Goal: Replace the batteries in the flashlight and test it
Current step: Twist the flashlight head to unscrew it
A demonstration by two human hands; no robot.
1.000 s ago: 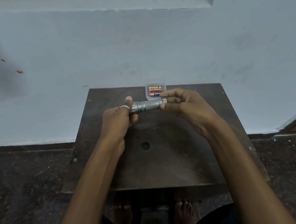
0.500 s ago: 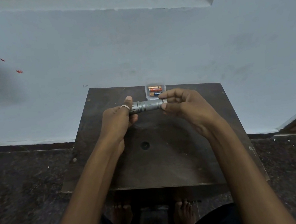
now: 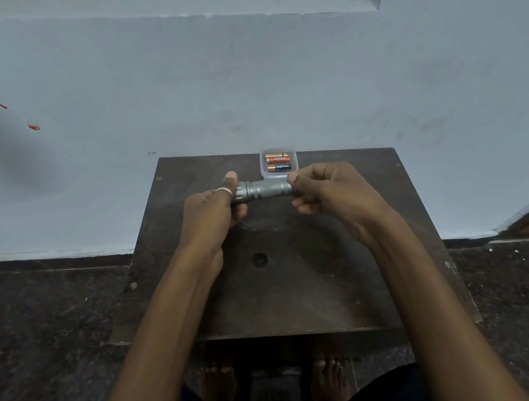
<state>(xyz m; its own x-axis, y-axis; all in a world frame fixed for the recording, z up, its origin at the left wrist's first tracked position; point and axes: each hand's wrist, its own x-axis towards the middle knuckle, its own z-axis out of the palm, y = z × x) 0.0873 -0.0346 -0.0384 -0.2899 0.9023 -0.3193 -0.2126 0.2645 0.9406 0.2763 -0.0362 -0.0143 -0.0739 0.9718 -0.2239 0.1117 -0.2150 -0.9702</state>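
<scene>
The flashlight (image 3: 265, 190) lies between our two hands over the far half of the table (image 3: 305, 291), its long axis level and running left to right across our view. Nearest us, our bare feet (image 3: 329, 380) stand on the dark speckled floor (image 3: 36, 340) under the table's near edge. Our forearms reach out over the dark wooden top, past a small round hole (image 3: 259, 260) in its middle. Our left hand (image 3: 210, 216), with a pale ring (image 3: 224, 191) on one finger, wraps its curled fingers round the wider, notched head end, thumb raised beside it, so the head points to our left. Our right hand (image 3: 334, 192) pinches the tail end in its curled fingertips. The ribbed grey barrel shows bare between the two hands. Just beyond the flashlight, at the table's far edge, sits a clear plastic case (image 3: 266, 174) holding batteries (image 3: 278, 162), which lie parallel to the flashlight. Behind it rises the pale blue wall (image 3: 271, 78).
</scene>
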